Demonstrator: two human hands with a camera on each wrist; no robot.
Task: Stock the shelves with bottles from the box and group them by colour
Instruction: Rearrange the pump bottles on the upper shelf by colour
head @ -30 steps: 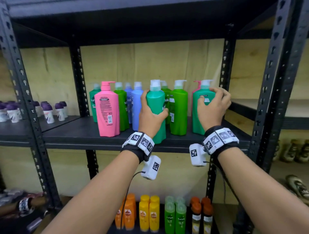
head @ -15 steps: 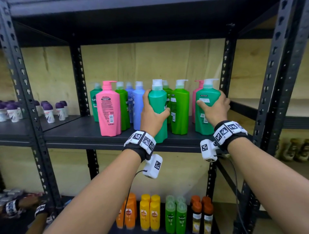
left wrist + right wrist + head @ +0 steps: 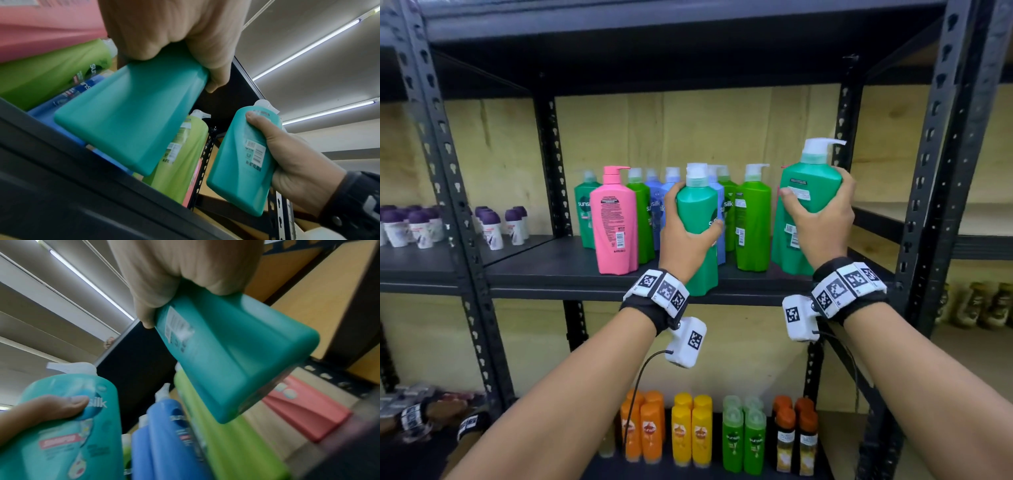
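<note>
My left hand (image 3: 688,240) grips a teal bottle (image 3: 698,219) with a white cap at the front edge of the black shelf (image 3: 544,270). In the left wrist view this teal bottle (image 3: 131,121) is tilted, its base just off the board. My right hand (image 3: 822,219) grips a second teal pump bottle (image 3: 808,192), raised above the shelf at the right end; the right wrist view shows the bottle's (image 3: 236,361) base in the air. Standing in the row are a pink bottle (image 3: 614,222), blue bottles (image 3: 657,205) and a light green bottle (image 3: 753,222).
Small purple-capped bottles (image 3: 421,226) fill the left bay. The lower shelf holds orange (image 3: 643,428), yellow (image 3: 691,431), green (image 3: 743,438) and brown bottles (image 3: 794,435). A black upright post (image 3: 935,171) stands right of my right hand. Another person's hands (image 3: 431,418) show at bottom left.
My right hand has lifted its teal pump bottle up off the shelf. The left hand still holds its teal bottle, now drawn slightly toward the shelf's front edge.
</note>
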